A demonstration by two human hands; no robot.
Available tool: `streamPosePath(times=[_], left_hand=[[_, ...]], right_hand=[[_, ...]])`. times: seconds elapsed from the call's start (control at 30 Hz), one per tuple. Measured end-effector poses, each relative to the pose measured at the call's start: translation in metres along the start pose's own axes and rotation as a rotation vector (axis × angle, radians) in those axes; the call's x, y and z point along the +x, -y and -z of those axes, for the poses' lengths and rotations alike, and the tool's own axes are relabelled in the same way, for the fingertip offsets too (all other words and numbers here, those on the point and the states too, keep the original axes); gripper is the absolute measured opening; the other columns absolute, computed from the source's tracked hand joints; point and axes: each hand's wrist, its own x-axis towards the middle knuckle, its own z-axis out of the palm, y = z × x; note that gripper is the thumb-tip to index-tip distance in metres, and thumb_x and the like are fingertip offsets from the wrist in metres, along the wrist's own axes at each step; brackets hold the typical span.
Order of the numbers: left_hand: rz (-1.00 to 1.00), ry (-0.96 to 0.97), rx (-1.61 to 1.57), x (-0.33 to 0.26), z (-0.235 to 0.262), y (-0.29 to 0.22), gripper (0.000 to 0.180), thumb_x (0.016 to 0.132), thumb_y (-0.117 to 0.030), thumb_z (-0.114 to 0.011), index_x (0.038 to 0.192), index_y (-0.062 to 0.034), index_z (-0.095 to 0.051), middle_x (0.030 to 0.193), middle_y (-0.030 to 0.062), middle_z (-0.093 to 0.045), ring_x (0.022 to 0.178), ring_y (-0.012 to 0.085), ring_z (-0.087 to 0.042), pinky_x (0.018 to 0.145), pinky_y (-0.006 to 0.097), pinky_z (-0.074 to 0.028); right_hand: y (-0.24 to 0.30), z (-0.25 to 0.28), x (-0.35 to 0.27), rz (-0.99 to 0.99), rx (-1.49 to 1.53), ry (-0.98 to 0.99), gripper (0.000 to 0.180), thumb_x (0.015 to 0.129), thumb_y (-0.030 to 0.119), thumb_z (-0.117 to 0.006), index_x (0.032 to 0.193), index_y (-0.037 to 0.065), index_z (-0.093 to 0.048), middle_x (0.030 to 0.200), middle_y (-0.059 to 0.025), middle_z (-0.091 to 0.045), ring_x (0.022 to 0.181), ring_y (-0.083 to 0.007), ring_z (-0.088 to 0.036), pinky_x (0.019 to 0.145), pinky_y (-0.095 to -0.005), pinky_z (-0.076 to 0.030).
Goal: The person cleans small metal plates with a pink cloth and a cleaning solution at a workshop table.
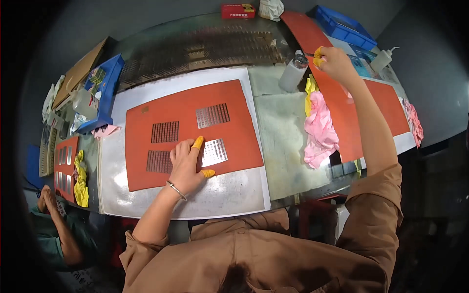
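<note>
My left hand [186,160] rests on an orange-red mat [139,168], its fingers spread. Yellow finger cots cover the thumb and a fingertip, which lie at the near and left edges of a shiny, grid-patterned metal plate [215,152]. Three similar plates share the mat: a dark one [165,132] at far left, a lighter one [213,115] at far right, and a dark one [159,161] partly under my left hand. My right hand [333,62], also in yellow cots, is raised at the far right with fingers pinched together. A thin dark thing shows at its fingertips, too small to name.
A clear bottle [293,73] stands by pink cloth [321,132] and a long orange-red strip [337,115]. Spiky dark racks [195,51] line the back. Blue trays [344,27] [113,80] stand at both sides. A co-worker's hands [47,199] are at far left.
</note>
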Motion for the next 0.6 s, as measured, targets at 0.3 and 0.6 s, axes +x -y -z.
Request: streamPosePath(times=[0.3,0.6], left_hand=[[0.019,-0.035,-0.075,-0.001,-0.008,-0.011,0.082,0.065,-0.019,-0.074,0.133,0.0018,-0.032,0.113,0.0148,-0.041,0.113,0.0326,-0.035,0.102,0.053,-0.016],[-0.041,-0.088,-0.089,-0.011,-0.007,0.008,0.089,0.065,-0.022,-0.074,0.137,0.0002,-0.027,0.108,0.0118,-0.047,0.109,0.0290,-0.042,0.105,0.047,-0.018]], right_hand=[[-0.013,-0.016,0.053,0.081,-0.247,0.155,0.019,0.072,0.018,-0.059,0.087,0.007,-0.063,0.082,-0.0152,-0.064,0.083,-0.0331,-0.062,0.070,-0.0419,-0.048],[0.075,-0.030,-0.040,0.107,0.234,0.215,0.018,0.075,0.017,-0.058,0.084,0.002,-0.061,0.070,-0.0142,-0.062,0.066,-0.0294,-0.060,0.061,-0.0367,-0.045]])
